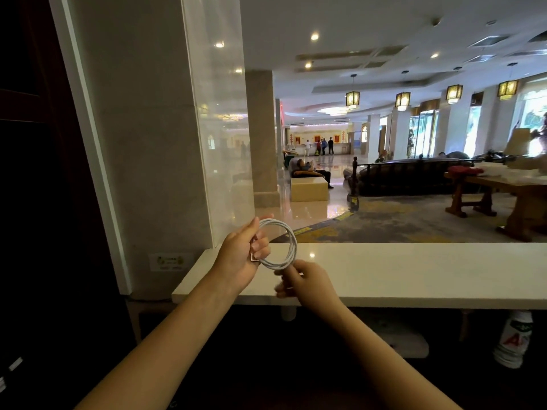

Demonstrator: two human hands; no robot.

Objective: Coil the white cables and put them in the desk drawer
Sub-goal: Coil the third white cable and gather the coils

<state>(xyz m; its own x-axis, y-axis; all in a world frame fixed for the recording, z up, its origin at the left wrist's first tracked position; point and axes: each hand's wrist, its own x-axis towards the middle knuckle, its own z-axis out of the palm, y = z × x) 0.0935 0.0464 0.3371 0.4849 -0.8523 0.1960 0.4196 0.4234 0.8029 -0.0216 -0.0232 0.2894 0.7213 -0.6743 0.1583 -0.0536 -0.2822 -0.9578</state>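
A white cable [291,242] is wound into a round coil of several loops and held up in the air over the left end of the white counter [414,270]. My left hand [242,255] pinches the coil's left side between thumb and fingers, with a small plug end showing at the palm. My right hand [305,281] grips the bottom of the coil with its fingers closed; it looks blurred. No drawer is visible; the space below the counter is dark.
A marble pillar [154,143] stands to the left with a wall socket [170,261] low on it. Dark woodwork fills the far left. Under the counter at right stands a white bottle [513,341]. Beyond lies a lobby with people, sofas and a wooden table [503,187].
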